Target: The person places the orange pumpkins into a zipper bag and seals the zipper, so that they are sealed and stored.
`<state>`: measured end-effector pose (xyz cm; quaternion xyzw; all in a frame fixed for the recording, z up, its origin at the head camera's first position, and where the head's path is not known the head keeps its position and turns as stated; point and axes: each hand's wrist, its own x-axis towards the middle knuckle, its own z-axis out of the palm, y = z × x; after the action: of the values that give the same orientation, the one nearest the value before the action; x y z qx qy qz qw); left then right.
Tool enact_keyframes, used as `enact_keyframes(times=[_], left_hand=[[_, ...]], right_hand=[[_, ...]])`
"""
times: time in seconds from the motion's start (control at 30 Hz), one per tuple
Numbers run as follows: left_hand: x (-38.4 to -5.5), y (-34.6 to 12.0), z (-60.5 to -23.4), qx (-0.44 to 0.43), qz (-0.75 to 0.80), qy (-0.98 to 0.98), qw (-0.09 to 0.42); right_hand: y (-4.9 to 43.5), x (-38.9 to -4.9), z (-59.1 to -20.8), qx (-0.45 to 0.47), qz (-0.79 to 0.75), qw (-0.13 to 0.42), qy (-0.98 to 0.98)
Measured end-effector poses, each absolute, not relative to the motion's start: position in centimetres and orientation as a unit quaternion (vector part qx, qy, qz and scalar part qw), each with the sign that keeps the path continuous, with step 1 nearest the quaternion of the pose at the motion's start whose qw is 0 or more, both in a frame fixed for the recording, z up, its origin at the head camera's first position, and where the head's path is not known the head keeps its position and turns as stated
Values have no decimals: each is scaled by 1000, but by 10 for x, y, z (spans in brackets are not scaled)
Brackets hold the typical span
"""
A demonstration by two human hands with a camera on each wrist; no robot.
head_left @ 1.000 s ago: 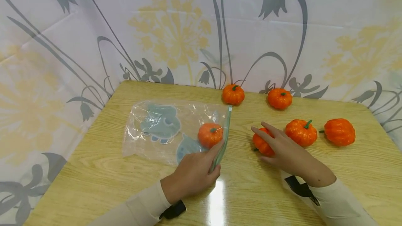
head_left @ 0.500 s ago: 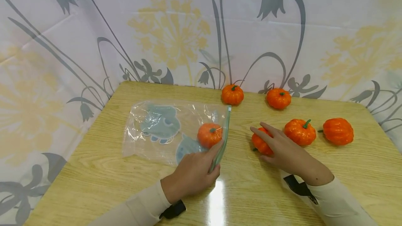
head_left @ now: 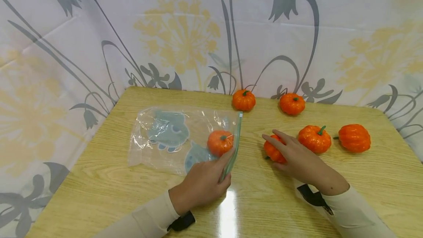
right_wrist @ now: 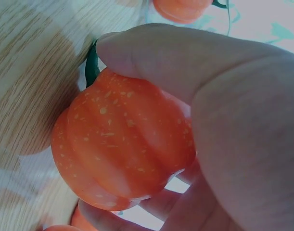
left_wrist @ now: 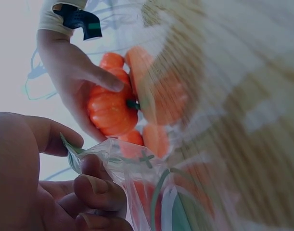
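Thumb and fingers of the left hand (head_left: 202, 183) pinch the green zip edge (head_left: 236, 144) of a clear bag (head_left: 198, 129), which has one pumpkin (head_left: 219, 143) inside near that edge; the right hand (head_left: 301, 161), fairly wide, curls round another pumpkin (right_wrist: 122, 139) just right of it. Whether this one touches the table (head_left: 264, 201), I cannot tell. Too light a hold on its glossy surface could let it roll, and tugging the bag could spill the one inside
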<state>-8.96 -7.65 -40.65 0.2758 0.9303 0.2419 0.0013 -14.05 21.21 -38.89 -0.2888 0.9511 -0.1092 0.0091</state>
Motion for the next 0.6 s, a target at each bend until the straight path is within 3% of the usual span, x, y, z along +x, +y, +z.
enact_keyframes(times=[0.6], left_hand=[[-89,-76,-406,275,238,931,5]], right_hand=[[210,-139,-383,-266,-94,16,959]])
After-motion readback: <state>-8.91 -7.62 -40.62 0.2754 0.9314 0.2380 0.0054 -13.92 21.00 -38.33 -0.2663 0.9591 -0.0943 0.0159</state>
